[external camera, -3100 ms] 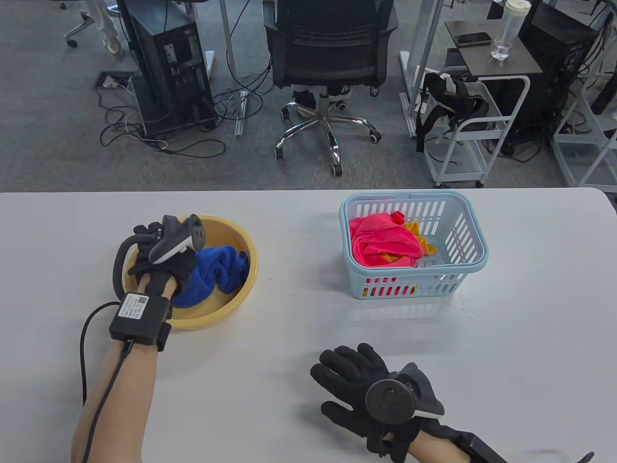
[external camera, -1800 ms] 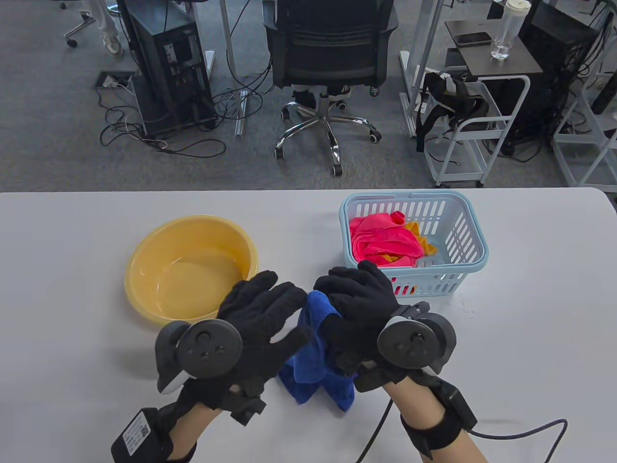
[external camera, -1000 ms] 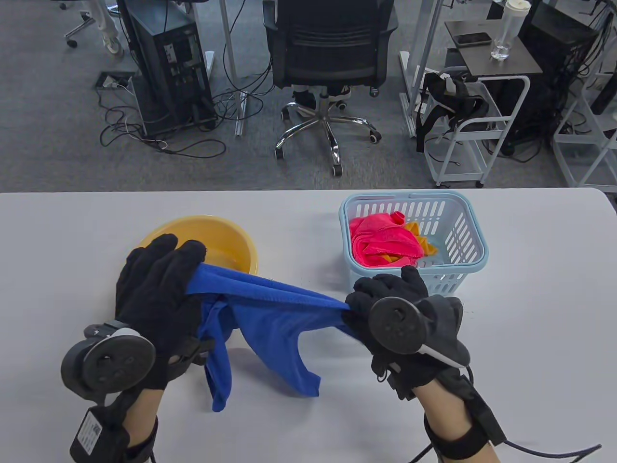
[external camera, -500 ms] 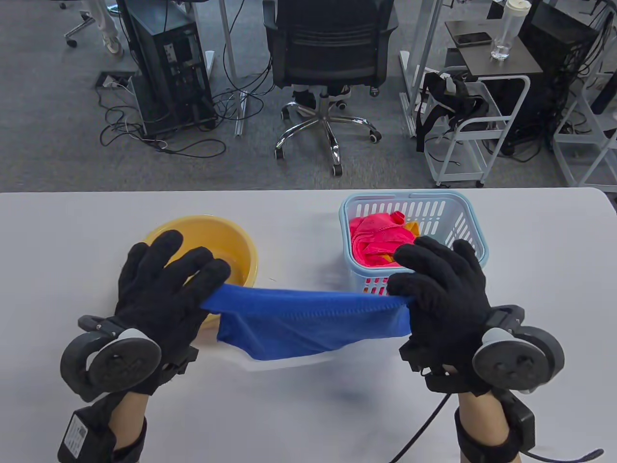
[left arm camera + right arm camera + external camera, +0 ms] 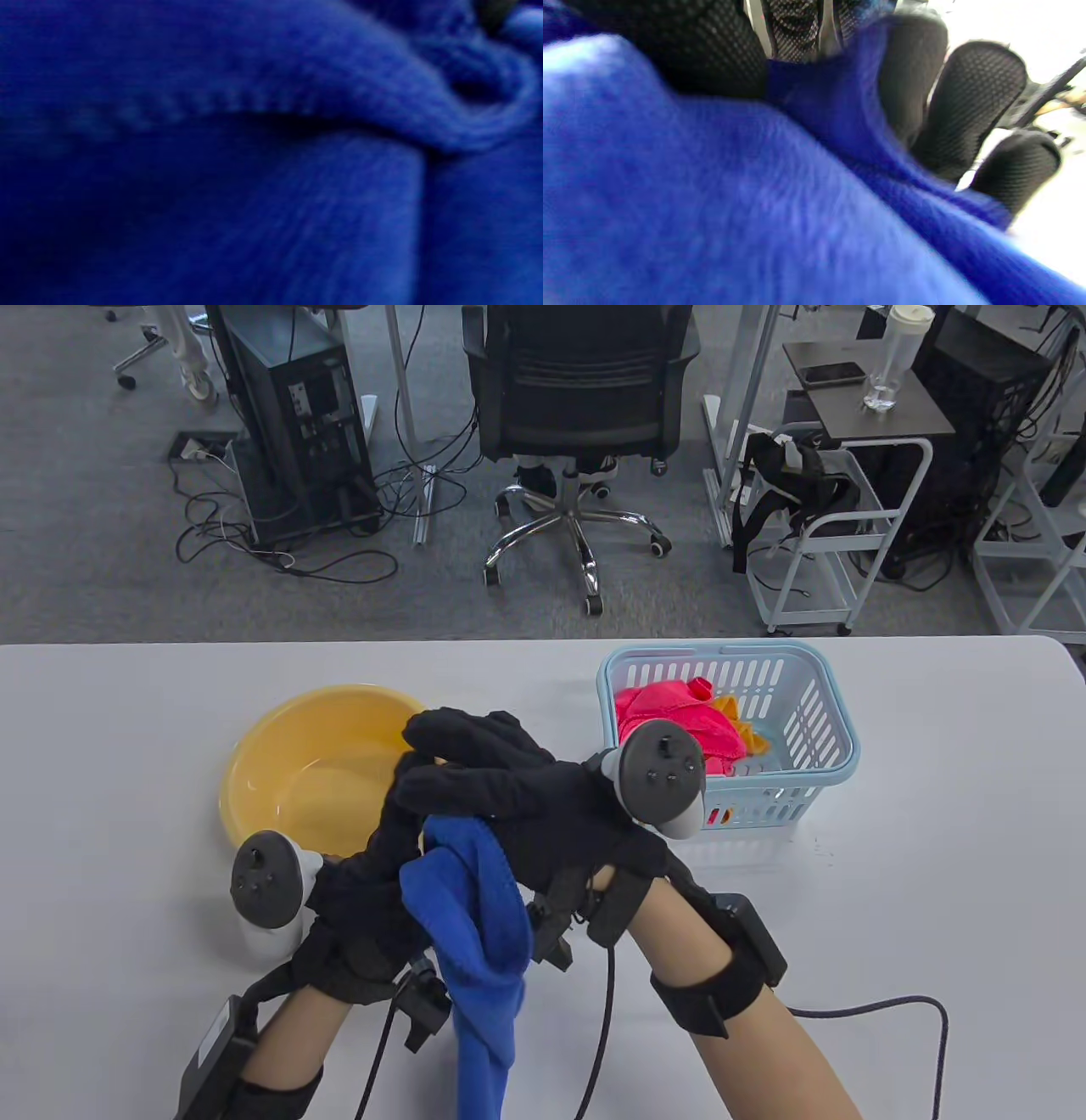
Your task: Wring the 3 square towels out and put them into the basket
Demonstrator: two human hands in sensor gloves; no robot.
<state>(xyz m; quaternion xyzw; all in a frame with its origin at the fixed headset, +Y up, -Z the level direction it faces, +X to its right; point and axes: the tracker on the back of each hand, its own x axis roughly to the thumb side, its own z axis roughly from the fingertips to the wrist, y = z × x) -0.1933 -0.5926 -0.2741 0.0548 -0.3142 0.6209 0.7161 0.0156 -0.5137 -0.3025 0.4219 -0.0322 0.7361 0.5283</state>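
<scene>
Since half a second ago I've brought both hands together from a wide stretch. At lower centre, my left hand (image 5: 361, 899) and right hand (image 5: 526, 806) both grip the bunched blue towel (image 5: 475, 916), between the yellow basin (image 5: 254, 780) and blue basket (image 5: 836, 712).
</scene>
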